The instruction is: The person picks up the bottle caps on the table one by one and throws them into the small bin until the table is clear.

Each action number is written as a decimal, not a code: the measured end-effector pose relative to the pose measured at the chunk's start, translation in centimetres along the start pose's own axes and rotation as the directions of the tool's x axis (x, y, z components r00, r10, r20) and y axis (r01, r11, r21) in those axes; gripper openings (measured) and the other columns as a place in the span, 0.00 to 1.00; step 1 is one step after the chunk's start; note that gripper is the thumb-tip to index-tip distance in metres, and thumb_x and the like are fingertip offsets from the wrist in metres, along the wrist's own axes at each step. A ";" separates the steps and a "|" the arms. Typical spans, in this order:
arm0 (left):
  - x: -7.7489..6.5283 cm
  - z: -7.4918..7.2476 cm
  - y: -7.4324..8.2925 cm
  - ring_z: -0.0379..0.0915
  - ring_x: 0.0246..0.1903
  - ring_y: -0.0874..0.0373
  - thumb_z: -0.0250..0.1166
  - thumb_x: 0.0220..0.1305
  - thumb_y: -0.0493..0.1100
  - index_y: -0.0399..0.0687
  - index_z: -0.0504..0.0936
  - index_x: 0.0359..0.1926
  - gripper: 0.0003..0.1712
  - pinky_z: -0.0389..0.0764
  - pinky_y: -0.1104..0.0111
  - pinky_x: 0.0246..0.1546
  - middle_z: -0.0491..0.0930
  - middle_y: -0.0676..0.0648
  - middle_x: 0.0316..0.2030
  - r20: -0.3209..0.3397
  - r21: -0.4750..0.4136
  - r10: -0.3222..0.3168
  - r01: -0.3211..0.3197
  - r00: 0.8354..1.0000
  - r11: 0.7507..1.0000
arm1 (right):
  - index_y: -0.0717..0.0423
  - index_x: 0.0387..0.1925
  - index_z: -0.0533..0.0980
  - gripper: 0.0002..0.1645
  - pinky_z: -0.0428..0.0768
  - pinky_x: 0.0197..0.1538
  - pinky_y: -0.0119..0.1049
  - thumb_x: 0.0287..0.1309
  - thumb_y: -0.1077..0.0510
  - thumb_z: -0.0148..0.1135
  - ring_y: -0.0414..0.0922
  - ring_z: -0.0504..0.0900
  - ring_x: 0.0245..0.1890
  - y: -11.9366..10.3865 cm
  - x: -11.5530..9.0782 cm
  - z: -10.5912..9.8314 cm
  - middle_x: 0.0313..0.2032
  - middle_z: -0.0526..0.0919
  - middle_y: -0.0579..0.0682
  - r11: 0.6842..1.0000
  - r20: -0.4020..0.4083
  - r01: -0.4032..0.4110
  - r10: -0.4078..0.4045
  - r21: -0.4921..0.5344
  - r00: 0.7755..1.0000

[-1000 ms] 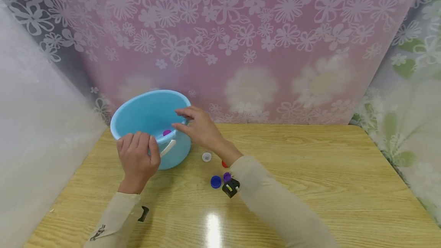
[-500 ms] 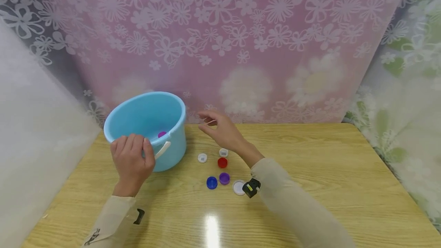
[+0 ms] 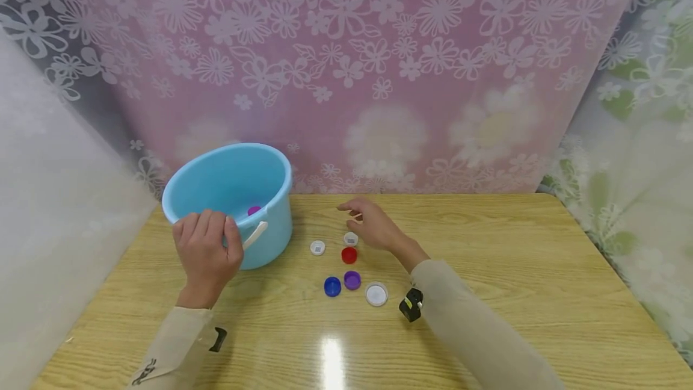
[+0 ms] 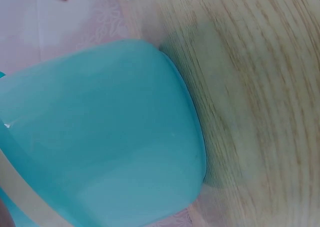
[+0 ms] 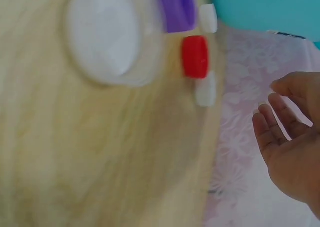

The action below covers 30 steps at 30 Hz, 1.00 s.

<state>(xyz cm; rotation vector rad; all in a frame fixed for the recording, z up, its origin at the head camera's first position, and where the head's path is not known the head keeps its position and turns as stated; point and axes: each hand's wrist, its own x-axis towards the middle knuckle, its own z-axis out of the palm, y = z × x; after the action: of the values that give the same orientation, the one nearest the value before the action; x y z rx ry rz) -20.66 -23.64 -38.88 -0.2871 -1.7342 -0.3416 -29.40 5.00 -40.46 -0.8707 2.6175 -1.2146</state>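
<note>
Bucket [image 3: 273, 227], light blue, on wooden table [image 3: 487, 269], magenta item [image 3: 254, 210] inside; gripped on its near side by left hand [image 3: 208, 251]. Right hand [image 3: 375, 225]: empty, loosely half-curled, near white cap [image 3: 351, 239]. Also: second white cap [image 3: 317, 248], red cap [image 3: 349, 255], purple cap [image 3: 352, 280], blue cap [image 3: 332, 286], larger white lid [image 3: 376, 294].

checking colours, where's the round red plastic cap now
In the head view, the round red plastic cap lies right of the light-blue plastic bucket, just below a small round white cap.
</note>
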 end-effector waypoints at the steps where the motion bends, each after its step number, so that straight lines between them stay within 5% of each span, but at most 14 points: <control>1: 0.0 0.0 0.0 0.55 0.18 0.43 0.47 0.62 0.45 0.40 0.64 0.17 0.19 0.57 0.51 0.31 0.61 0.43 0.14 -0.002 0.000 0.001 -0.001 1.000 1.000 | 0.62 0.59 0.72 0.23 0.72 0.56 0.45 0.61 0.68 0.53 0.55 0.73 0.55 0.4 -0.1 0.1 0.57 0.73 0.57 1.000 0.011 -0.001 0.001 -0.010 1.000; 13: 0.2 0.0 0.0 0.55 0.17 0.43 0.47 0.62 0.45 0.40 0.64 0.16 0.19 0.56 0.52 0.30 0.61 0.43 0.14 -0.026 -0.003 0.012 -0.012 1.000 1.000 | 0.62 0.61 0.71 0.31 0.60 0.64 0.52 0.52 0.74 0.52 0.58 0.61 0.65 2.9 -1.3 1.2 0.63 0.65 0.60 0.991 0.169 0.001 0.023 -0.137 0.985; 30: 0.3 0.0 0.1 0.54 0.17 0.44 0.47 0.61 0.44 0.41 0.62 0.15 0.19 0.56 0.52 0.30 0.59 0.44 0.13 -0.036 -0.007 0.012 -0.012 0.999 1.000 | 0.62 0.59 0.72 0.25 0.60 0.64 0.52 0.57 0.70 0.54 0.60 0.62 0.63 3.5 -1.2 1.9 0.61 0.68 0.59 0.981 0.178 0.042 -0.008 -0.188 0.984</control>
<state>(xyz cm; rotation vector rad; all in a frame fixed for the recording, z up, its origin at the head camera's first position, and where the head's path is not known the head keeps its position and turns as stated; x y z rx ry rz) -20.68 -23.54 -38.59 -0.2950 -1.6957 -0.3425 -29.30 6.22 -44.43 -0.9957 2.6154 -0.8566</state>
